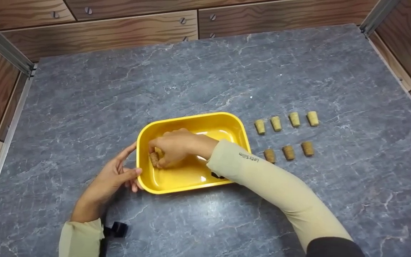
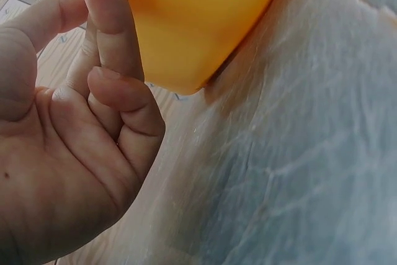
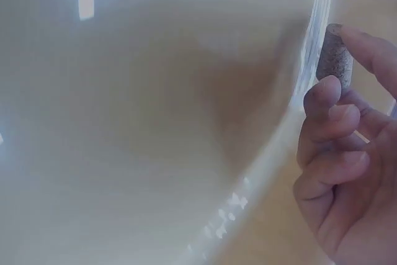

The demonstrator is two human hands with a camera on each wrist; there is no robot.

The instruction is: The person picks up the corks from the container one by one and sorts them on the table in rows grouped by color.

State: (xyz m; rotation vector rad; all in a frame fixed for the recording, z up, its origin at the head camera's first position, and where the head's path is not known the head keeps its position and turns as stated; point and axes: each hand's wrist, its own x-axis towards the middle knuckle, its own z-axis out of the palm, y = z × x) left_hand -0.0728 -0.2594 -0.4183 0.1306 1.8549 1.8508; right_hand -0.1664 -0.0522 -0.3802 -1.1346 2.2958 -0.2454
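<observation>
A yellow plastic tub (image 1: 180,188) sits near the middle of the table. My left hand (image 1: 114,175) holds its left end from outside, thumb tip at the rim and some fingers lower down. In the left wrist view those fingers are bent close to the tub's wall (image 2: 198,23). Reaching over the tub, my right hand (image 1: 177,144) is inside at the left end. Between thumb and fingertips it pinches a brown cork stopper (image 1: 154,159). That cork (image 3: 335,60) appears close to the tub's side wall in the right wrist view.
Right of the tub, several pale corks (image 1: 294,119) stand in a row. Three darker corks (image 1: 288,152) form a second row nearer me, the leftmost close to my right sleeve (image 1: 273,178). Wood-patterned panels (image 1: 120,32) border the marbled table (image 1: 205,78).
</observation>
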